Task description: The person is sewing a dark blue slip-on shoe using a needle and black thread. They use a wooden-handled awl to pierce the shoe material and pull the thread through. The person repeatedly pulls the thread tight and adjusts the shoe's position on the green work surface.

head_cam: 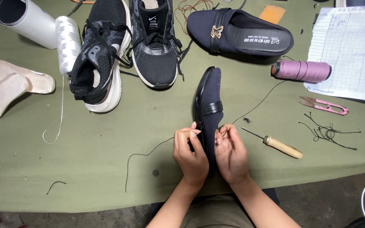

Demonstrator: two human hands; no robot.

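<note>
I hold a dark navy slip-on shoe (210, 99) on its side between both hands, toe pointing away from me. My left hand (191, 156) grips its sole edge at the heel end. My right hand (231, 152) presses on the upper's side and pinches a black thread (258, 103) that runs off toward a mauve thread spool (303, 70). Another black strand (142, 156) trails left from under my left hand across the green cloth (106, 169).
The matching slip-on with a gold buckle (241, 33) lies at the back. Two black sneakers (123, 50), a white spool (67, 40), a white tube (22, 19), two insoles (9, 84), a wooden-handled awl (279, 145), pink snips (324, 105), thread scraps (328, 133) and a sheet of paper (347, 46).
</note>
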